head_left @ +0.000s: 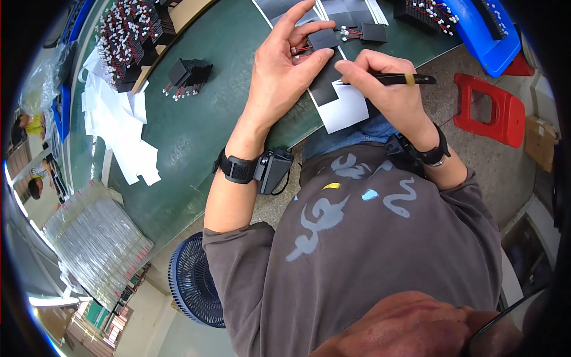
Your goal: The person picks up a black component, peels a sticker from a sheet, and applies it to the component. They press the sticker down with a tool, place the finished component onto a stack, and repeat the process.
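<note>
My left hand (pixel 276 74) grips a small black block (pixel 323 39) with red wires and white plugs, between thumb and fingers. In my right hand (pixel 389 89) are dark tweezers (pixel 421 79) with a tan band, their tips pointing left over a sheet. That sheet (pixel 348 113) has black rectangular pieces on a white backing, part of it bare, and reaches over the table's edge. Beyond my right hand lies a second black block (pixel 373 33) with wires. More black-and-white sheets (pixel 348 12) lie at the far side, partly hidden by my left hand.
Several stacked black blocks (pixel 189 74) stand on the green table (pixel 196 131). White paper strips (pixel 116 119) and many wired blocks (pixel 128 44) are at left, more blocks (pixel 419 15) far right. A blue bin (pixel 485 35), red stool (pixel 491 110) and fan (pixel 196 282) surround me.
</note>
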Demonstrator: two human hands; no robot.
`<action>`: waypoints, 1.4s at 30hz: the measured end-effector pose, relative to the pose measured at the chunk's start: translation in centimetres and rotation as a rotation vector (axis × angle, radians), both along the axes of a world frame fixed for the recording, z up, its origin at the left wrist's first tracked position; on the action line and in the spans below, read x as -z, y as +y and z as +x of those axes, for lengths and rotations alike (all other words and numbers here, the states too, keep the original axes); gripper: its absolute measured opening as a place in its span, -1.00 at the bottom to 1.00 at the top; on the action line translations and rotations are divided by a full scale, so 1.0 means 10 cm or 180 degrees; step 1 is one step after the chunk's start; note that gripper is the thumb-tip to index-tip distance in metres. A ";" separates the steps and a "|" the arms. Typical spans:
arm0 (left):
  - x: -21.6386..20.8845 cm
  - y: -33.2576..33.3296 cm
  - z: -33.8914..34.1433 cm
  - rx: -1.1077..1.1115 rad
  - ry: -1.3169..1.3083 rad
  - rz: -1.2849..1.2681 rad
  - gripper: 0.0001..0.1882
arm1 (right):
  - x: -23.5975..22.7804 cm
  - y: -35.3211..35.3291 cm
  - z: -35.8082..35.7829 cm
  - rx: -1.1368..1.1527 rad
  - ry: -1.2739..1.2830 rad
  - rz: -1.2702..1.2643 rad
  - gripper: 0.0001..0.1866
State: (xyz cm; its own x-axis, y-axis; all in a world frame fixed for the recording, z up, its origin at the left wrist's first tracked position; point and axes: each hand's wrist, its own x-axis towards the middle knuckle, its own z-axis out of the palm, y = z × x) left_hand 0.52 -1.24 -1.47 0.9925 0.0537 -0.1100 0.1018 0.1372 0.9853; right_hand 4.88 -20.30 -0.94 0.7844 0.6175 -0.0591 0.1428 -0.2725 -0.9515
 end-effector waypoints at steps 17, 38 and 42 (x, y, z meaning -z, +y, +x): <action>-0.01 0.00 0.00 0.0036 -0.0037 -0.0102 -0.22 | 0.15 0.04 -0.02 0.0194 -0.0259 0.0884 -0.65; -0.03 0.03 -0.01 0.0019 -0.0209 0.0471 -0.21 | -0.03 -0.05 -0.03 0.0206 -0.0332 0.1807 -0.73; -0.04 0.06 -0.01 0.0259 -0.0291 0.0698 -0.18 | 0.10 -0.07 0.20 0.0876 0.0346 0.1430 -0.70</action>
